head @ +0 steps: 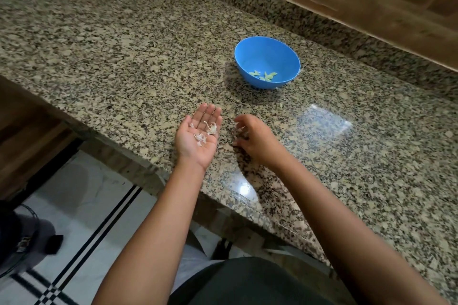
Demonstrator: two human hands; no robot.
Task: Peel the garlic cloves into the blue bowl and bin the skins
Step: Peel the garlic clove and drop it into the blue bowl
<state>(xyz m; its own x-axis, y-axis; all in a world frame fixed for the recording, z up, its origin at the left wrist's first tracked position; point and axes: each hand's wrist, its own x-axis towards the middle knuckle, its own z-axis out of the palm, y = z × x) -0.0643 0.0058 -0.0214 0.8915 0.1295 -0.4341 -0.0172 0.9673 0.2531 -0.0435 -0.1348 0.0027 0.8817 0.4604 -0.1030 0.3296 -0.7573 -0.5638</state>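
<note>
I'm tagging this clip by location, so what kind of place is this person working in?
Probably a home kitchen: a speckled granite countertop with a raised back edge, a blue bowl holding peeled garlic cloves, and garlic skins lying on the open left hand.

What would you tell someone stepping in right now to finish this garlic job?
Left hand: open, palm up, garlic skins lying on it.
Right hand: fingers curled down at the counter, apparently gathering skin scraps; blurred, so grip unclear.
Blue bowl: on the counter beyond the hands, peeled cloves inside.
Done: peeling, seemingly; no unpeeled cloves plainly visible.
Left: collect remaining skins, bin them; no bin clearly visible.
</note>
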